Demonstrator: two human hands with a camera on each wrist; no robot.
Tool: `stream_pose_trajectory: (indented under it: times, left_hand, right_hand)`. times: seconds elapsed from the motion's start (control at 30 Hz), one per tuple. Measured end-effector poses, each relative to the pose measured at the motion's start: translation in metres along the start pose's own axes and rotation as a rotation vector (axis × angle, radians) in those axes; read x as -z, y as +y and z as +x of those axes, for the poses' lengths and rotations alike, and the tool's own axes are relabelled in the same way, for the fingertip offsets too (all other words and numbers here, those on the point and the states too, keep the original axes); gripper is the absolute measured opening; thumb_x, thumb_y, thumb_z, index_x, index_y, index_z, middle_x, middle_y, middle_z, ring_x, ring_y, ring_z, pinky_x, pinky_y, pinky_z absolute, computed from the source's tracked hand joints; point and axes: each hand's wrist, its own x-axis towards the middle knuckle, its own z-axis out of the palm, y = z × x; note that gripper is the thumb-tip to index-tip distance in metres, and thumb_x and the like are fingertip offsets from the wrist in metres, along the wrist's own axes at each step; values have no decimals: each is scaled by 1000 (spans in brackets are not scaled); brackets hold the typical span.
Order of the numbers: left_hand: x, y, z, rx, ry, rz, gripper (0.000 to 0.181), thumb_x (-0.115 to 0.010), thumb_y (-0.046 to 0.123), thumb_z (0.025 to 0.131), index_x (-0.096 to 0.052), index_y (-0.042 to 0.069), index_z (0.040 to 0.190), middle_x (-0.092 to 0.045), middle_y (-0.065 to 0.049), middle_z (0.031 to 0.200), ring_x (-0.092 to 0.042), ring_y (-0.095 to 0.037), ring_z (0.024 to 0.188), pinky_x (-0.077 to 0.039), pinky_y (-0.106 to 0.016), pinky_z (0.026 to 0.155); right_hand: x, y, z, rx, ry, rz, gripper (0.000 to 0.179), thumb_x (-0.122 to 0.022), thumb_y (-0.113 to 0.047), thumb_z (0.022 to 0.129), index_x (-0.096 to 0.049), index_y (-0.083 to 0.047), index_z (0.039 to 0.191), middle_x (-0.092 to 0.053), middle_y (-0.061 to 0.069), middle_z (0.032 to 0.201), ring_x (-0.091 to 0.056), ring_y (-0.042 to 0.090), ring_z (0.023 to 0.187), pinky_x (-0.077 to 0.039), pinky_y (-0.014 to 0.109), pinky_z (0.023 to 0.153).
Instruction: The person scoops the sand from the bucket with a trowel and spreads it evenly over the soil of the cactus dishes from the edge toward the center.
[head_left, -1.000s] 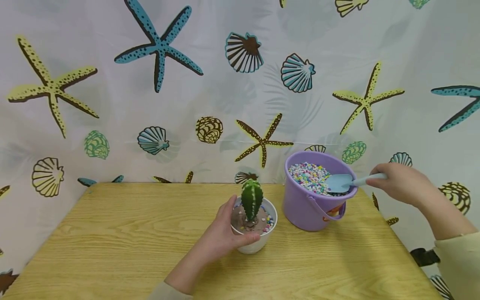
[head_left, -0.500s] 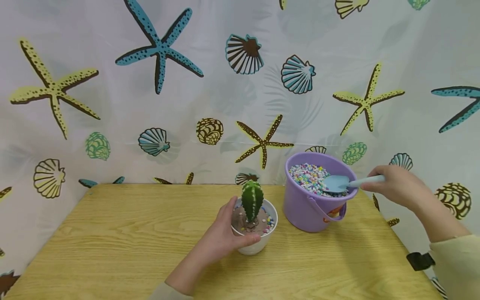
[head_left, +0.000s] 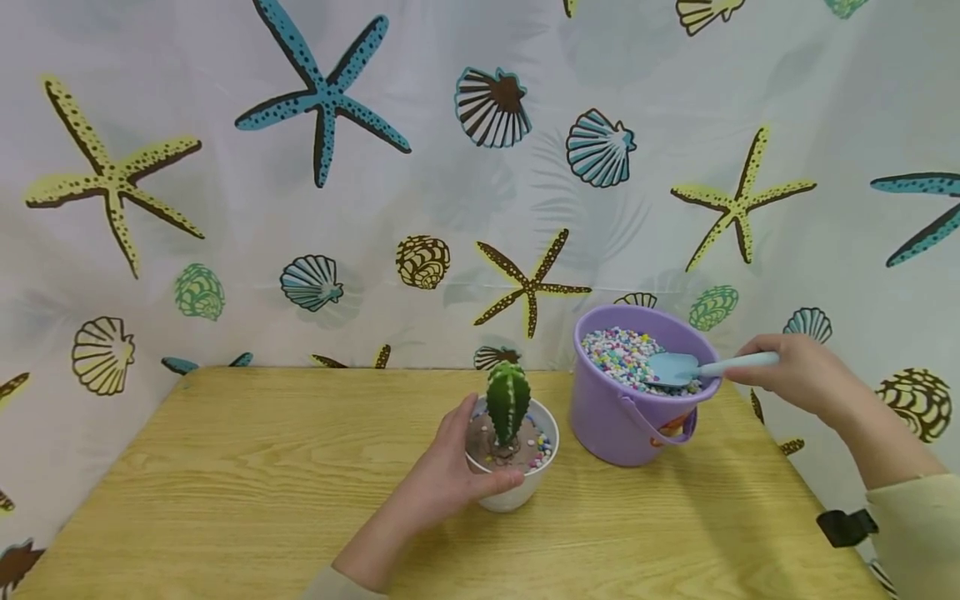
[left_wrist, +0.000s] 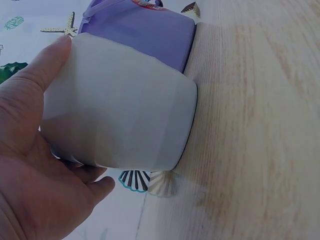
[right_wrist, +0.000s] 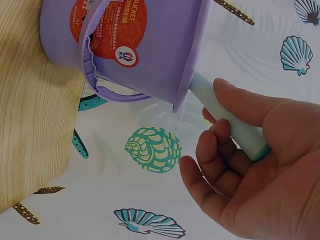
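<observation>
My left hand (head_left: pixel 450 467) grips a white flowerpot (left_wrist: pixel 120 105) from its left side, thumb across the front and fingers round the back. In the pot a green cactus (head_left: pixel 507 404) stands upright in brown soil, with coloured pebbles along the right rim. My right hand (head_left: pixel 798 375) holds the handle of a light blue toy shovel (head_left: pixel 675 369). The shovel's blade lies on the small multicoloured pebbles (head_left: pixel 618 354) inside a purple bucket (head_left: pixel 611 425), and its handle passes over the right rim. The right wrist view shows thumb and fingers curled round the handle (right_wrist: pixel 220 110).
The bucket stands just right of the pot on a wooden table (head_left: pixel 262 467), its carrying handle (right_wrist: pixel 120 95) hanging down at the side. Behind rises a white curtain (head_left: pixel 375 192) printed with starfish and shells. A black object (head_left: pixel 846 527) shows beside the right sleeve.
The shovel blade has shifted slightly left and tilted in the pebbles, with the right hand following. The left hand and the flowerpot stay in place.
</observation>
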Motion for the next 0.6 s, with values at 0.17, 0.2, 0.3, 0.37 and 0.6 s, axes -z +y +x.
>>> stream_pose_trajectory:
  times: [0.17,0.2,0.3,0.37,0.6]
  left_hand:
    - [-1,1,-1,-9,5,4,131,-97,57,82,-17,16,178,-26,-24,177,-37,-49,157,-36,-69,123]
    - [-1,1,-1,-11,6,6,131,-96,57,83,-16,15,178,-26,-24,177,-37,-50,156,-36,-70,122]
    - [0,1,-2,-6,6,16,132,-96,58,82,-16,16,178,-25,-24,177,-38,-50,156,-37,-70,122]
    - [1,1,-2,2,5,24,133,-96,60,82,-16,16,178,-25,-23,177,-38,-49,156,-37,-69,122]
    - [-1,-5,2,8,1,26,134,-95,62,81,-15,18,179,-24,-22,178,-38,-48,157,-37,-68,122]
  right_hand:
    - [-1,1,1,-8,-23,33,38,-74,-41,107,-74,-4,118,-62,8,97,-46,26,84,-39,38,66]
    - [-2,1,1,-8,-26,41,38,-73,-40,108,-74,-4,119,-61,8,96,-45,27,85,-38,38,67]
    - [-9,2,2,0,-26,63,39,-71,-42,109,-73,-4,119,-57,7,95,-44,26,86,-37,38,69]
    - [-16,2,3,5,-25,91,42,-70,-43,110,-72,-3,119,-55,5,91,-44,25,83,-37,38,67]
    - [-37,-2,8,-29,35,126,47,-71,-46,108,-71,-1,122,-63,8,92,-49,24,77,-43,36,62]
